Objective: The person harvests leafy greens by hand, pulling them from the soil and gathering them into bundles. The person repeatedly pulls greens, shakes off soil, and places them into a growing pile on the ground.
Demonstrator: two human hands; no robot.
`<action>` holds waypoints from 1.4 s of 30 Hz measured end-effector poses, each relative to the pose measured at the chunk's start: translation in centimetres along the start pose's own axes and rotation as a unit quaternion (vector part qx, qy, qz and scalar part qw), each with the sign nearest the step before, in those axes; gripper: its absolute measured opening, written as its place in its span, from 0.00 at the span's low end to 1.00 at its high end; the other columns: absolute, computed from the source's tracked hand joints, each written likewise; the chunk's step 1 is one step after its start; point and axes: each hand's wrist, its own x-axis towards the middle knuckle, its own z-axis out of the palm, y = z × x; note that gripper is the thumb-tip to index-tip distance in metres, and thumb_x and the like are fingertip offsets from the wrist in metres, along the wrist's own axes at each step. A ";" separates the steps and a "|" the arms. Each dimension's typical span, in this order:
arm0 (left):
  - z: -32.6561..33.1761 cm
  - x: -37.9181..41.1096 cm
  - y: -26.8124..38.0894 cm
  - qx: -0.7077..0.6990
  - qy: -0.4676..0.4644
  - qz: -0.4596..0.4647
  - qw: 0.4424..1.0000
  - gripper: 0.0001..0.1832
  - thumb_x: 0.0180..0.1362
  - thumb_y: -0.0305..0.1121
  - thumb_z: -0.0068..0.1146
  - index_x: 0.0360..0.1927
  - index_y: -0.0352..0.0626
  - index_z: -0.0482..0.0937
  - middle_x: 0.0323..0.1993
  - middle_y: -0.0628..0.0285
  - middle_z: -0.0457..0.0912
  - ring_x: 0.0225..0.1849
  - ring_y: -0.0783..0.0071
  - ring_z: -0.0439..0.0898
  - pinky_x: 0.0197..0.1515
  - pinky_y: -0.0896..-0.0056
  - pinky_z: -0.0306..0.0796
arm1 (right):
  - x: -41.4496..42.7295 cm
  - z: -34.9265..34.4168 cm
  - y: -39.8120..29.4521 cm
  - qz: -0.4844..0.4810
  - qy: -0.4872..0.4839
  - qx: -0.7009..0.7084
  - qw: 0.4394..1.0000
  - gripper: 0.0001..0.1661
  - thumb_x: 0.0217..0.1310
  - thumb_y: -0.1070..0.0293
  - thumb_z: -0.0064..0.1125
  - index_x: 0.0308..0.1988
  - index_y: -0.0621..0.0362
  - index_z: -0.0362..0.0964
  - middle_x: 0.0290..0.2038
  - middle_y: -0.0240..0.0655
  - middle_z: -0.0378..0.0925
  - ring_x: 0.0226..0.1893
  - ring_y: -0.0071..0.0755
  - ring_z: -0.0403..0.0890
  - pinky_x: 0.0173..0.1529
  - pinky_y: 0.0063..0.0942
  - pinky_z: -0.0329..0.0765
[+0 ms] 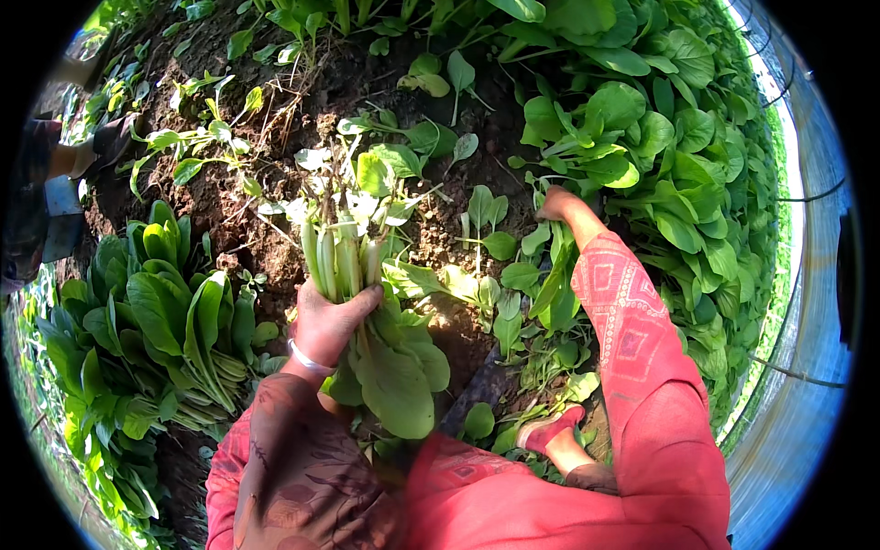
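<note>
A bunch of leafy greens [344,258] is gripped in my left hand [337,320], which wears a pale bracelet. Its thick pale stems and root ends point away from me, and the broad leaves [395,385] hang towards my body. At the edge of the dense standing greens, my right hand [560,205] is closed low down around the stem of a leafy green plant [584,161]. The fingertips there are partly hidden. More leaves [558,278] hang just below that wrist.
Cut greens [158,316] lie heaped on the soil at left. Standing greens [687,179] fill the right side, beside plastic sheeting [818,289]. Small seedlings [213,137] and loose leaves dot the brown soil [268,185]. Another person's arm [65,158] shows at far left. My shoe [550,427] is below.
</note>
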 end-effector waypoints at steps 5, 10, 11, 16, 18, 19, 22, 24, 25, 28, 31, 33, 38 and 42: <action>0.1 -0.2 0.2 -0.010 0.003 -0.016 1.000 0.14 0.52 0.25 0.70 0.43 0.34 0.83 0.34 0.66 0.85 0.33 0.81 0.81 0.38 0.75 0.76 | 0.5 -1.2 1.5 0.044 0.000 -0.059 0.997 0.16 0.62 0.71 0.56 0.48 0.61 0.82 0.52 0.45 0.83 0.50 0.47 0.86 0.48 0.48 0.83; 0.2 -0.3 0.1 -0.013 0.005 -0.012 1.000 0.15 0.52 0.25 0.70 0.44 0.35 0.82 0.36 0.65 0.85 0.35 0.80 0.81 0.41 0.75 0.76 | -2.0 -0.6 -1.0 -0.037 0.154 -0.240 0.958 0.18 0.66 0.69 0.51 0.52 0.63 0.77 0.48 0.49 0.84 0.47 0.50 0.87 0.47 0.44 0.84; 0.1 -0.3 0.0 -0.012 0.004 -0.014 1.000 0.15 0.52 0.25 0.70 0.44 0.35 0.82 0.37 0.65 0.85 0.36 0.80 0.81 0.41 0.75 0.76 | -2.9 -0.1 -1.4 -0.041 0.141 -0.246 0.958 0.19 0.66 0.70 0.51 0.54 0.64 0.75 0.48 0.49 0.84 0.47 0.50 0.87 0.46 0.44 0.84; 0.6 0.2 -0.1 -0.023 -0.009 -0.009 1.000 0.15 0.52 0.24 0.70 0.44 0.35 0.82 0.37 0.65 0.85 0.36 0.80 0.81 0.42 0.74 0.77 | -8.2 2.6 0.3 -0.055 0.243 -0.279 0.927 0.13 0.61 0.71 0.55 0.46 0.60 0.76 0.34 0.42 0.86 0.34 0.44 0.88 0.34 0.37 0.84; 0.6 0.1 0.3 -0.020 -0.007 -0.014 1.000 0.15 0.53 0.24 0.69 0.44 0.35 0.82 0.36 0.66 0.84 0.34 0.79 0.81 0.41 0.74 0.76 | -11.6 2.1 0.6 -0.122 0.325 -0.307 0.886 0.11 0.57 0.70 0.57 0.42 0.58 0.76 0.29 0.36 0.84 0.29 0.42 0.87 0.30 0.34 0.82; 0.7 0.2 0.3 -0.023 -0.007 -0.017 1.000 0.15 0.52 0.24 0.70 0.44 0.35 0.82 0.37 0.66 0.84 0.35 0.79 0.81 0.41 0.74 0.76 | -13.1 1.6 0.1 -0.156 0.350 -0.349 0.855 0.06 0.56 0.67 0.57 0.36 0.53 0.74 0.29 0.32 0.80 0.31 0.38 0.84 0.29 0.30 0.80; 1.4 0.6 0.0 -0.039 -0.008 -0.014 0.999 0.16 0.52 0.23 0.70 0.45 0.35 0.82 0.38 0.65 0.85 0.37 0.80 0.81 0.42 0.75 0.77 | -11.4 -0.3 -1.0 -0.275 0.431 -0.347 0.786 0.10 0.55 0.65 0.55 0.38 0.55 0.76 0.36 0.39 0.77 0.48 0.38 0.76 0.36 0.29 0.79; 1.6 0.6 -0.3 -0.051 -0.003 -0.004 0.999 0.15 0.52 0.23 0.70 0.44 0.35 0.82 0.37 0.65 0.85 0.36 0.80 0.81 0.42 0.75 0.77 | -8.2 -2.4 -1.1 -0.206 0.382 -0.438 0.788 0.18 0.58 0.65 0.54 0.47 0.60 0.77 0.44 0.41 0.79 0.53 0.43 0.77 0.54 0.39 0.74; 1.6 0.6 -0.4 -0.049 -0.004 -0.012 0.999 0.15 0.52 0.23 0.70 0.44 0.35 0.82 0.37 0.65 0.85 0.36 0.79 0.81 0.42 0.75 0.77 | -6.4 -3.4 -0.4 -0.193 0.383 -0.484 0.763 0.21 0.60 0.64 0.53 0.51 0.61 0.77 0.48 0.41 0.80 0.55 0.44 0.76 0.60 0.44 0.70; 0.4 0.7 -0.3 -0.013 -0.001 -0.042 0.999 0.16 0.52 0.23 0.70 0.46 0.35 0.81 0.38 0.64 0.85 0.37 0.79 0.81 0.42 0.74 0.77 | -2.4 -5.2 0.2 -0.130 0.315 -0.517 0.785 0.21 0.63 0.64 0.52 0.52 0.59 0.79 0.52 0.40 0.80 0.61 0.42 0.71 0.65 0.47 0.64; 0.1 1.1 -0.3 -0.008 0.000 -0.055 0.998 0.17 0.52 0.23 0.70 0.47 0.35 0.81 0.39 0.64 0.85 0.37 0.79 0.81 0.43 0.74 0.77 | -1.0 -5.5 0.5 -0.083 0.274 -0.525 0.802 0.21 0.63 0.63 0.52 0.52 0.57 0.79 0.53 0.39 0.79 0.61 0.41 0.71 0.66 0.47 0.64; 0.4 1.0 -0.4 -0.013 0.010 -0.050 0.999 0.17 0.53 0.23 0.69 0.47 0.35 0.81 0.39 0.64 0.85 0.37 0.79 0.81 0.43 0.74 0.77 | 0.6 -4.8 0.4 -0.069 0.317 -0.482 0.814 0.21 0.64 0.63 0.51 0.53 0.55 0.78 0.54 0.37 0.78 0.61 0.41 0.71 0.66 0.44 0.64; 0.4 1.1 -0.4 -0.009 -0.005 -0.049 0.999 0.17 0.53 0.23 0.69 0.48 0.35 0.81 0.39 0.64 0.85 0.37 0.79 0.81 0.43 0.74 0.77 | 2.4 -3.9 3.4 -0.166 0.417 -0.481 0.753 0.22 0.65 0.64 0.49 0.55 0.56 0.76 0.59 0.42 0.76 0.63 0.42 0.71 0.67 0.41 0.63; 0.3 1.0 -0.5 -0.012 -0.010 -0.036 0.999 0.17 0.54 0.23 0.69 0.48 0.35 0.81 0.39 0.64 0.85 0.38 0.79 0.81 0.43 0.74 0.76 | 3.1 -4.7 3.3 -0.116 0.342 -0.423 0.831 0.17 0.63 0.65 0.51 0.49 0.54 0.77 0.52 0.40 0.81 0.56 0.40 0.79 0.59 0.41 0.72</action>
